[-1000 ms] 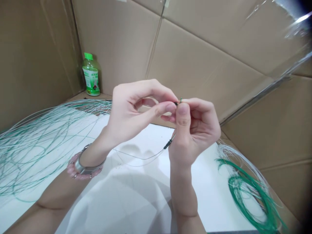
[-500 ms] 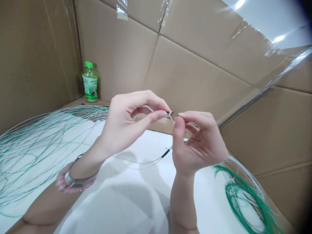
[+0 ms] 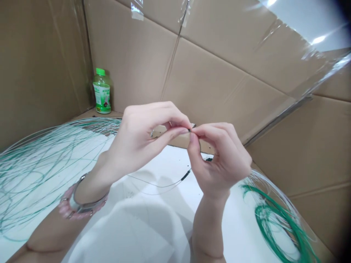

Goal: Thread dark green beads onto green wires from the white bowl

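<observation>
My left hand (image 3: 148, 137) pinches a small dark connector (image 3: 194, 125) between thumb and index finger, mostly hidden by the fingertips. Right beside it, my right hand (image 3: 219, 157) is closed in a pinch, its fingertips meeting those of my left hand; what it holds is too small and covered to name. Below the hands, a thin wire with a black sleeve (image 3: 185, 175) runs over the white table surface (image 3: 153, 168) and passes behind my right hand.
Many loose green and white wires (image 3: 46, 160) spread over the left side. A coil of green wire (image 3: 274, 219) lies at the right. A green-capped bottle (image 3: 102, 93) stands at the back left against cardboard walls (image 3: 219, 80).
My right hand has moved left, closing the small gap to my left fingertips. The connector and the white wire end between the hands are now largely covered.
</observation>
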A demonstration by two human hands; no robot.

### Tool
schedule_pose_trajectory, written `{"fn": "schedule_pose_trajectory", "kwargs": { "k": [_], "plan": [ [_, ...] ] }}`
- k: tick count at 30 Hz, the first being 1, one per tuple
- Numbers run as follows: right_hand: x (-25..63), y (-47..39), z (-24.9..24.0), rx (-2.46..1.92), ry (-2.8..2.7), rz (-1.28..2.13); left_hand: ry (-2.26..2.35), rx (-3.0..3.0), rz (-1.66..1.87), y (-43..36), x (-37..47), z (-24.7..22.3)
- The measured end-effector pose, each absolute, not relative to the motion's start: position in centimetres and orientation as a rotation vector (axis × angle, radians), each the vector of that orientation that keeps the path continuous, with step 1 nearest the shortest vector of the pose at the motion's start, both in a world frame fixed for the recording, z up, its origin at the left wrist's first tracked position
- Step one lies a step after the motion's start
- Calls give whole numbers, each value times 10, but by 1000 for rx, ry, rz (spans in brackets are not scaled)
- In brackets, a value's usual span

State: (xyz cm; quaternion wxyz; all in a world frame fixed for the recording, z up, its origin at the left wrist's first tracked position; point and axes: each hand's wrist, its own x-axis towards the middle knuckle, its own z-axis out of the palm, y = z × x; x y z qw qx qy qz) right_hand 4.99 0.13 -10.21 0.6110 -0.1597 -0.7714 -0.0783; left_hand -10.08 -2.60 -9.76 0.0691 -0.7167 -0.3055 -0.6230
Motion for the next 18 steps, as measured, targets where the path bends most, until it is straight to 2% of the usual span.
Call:
{"fn": "schedule_pose_trajectory", "kwargs": {
  "k": [3,8,18],
  "plan": [
    [52,2,-100,-339,-1813,-201,-982,-2146,-1777,-27,-104,-97],
    [54,7,-100,-291,-1801,-39,-990,-2124,-1862,-24,-105,-97],
    [55,10,-99,-498,-1856,260,-1053,-2175,-1887,-17,-102,-102]
  ]
}}
